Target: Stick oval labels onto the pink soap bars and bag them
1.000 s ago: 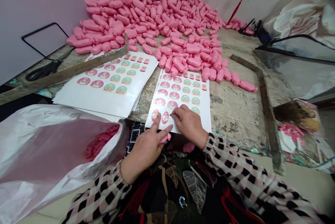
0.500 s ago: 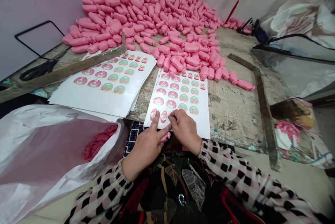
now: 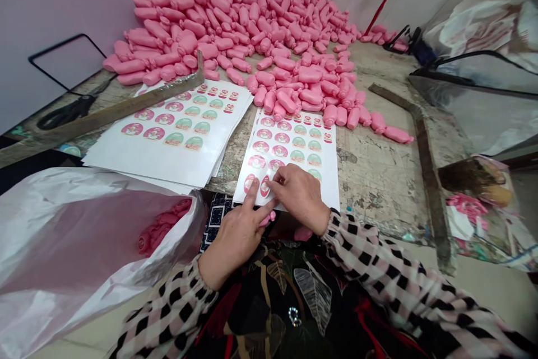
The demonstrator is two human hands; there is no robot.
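- And here's the change: the right hand (image 3: pixel 305 196) has come in over the right-hand edge of an oval sticker (image 3: pixel 264 188), its fingertips now partly covering it.
- I can't tell whether the right grip has caught that edge or only rests on it.
- On my left side, the left hand (image 3: pixel 237 230) has its index finger down on the neighbouring oval, the thumb reaching below the other one.
- That left grip is also holding a pink bottle-shaped piece (image 3: pixel 268 219), tucked under the hand; only its end peeks out.
- The sticker lies near the front edge of a white sheet (image 3: pixel 328 188), flat on the bench (image 3: pixel 374 174). It's upright, pink with a pale centre, its print too small for me to read.
- Beyond the ovals I see rows of pink and green labels, running up to a big heap of pink pieces (image 3: pixel 252 17).
- Over to the left: more printed sheets (image 3: pixel 138 157), and a white bag (image 3: pixel 63 230) standing open with pink pieces inside.
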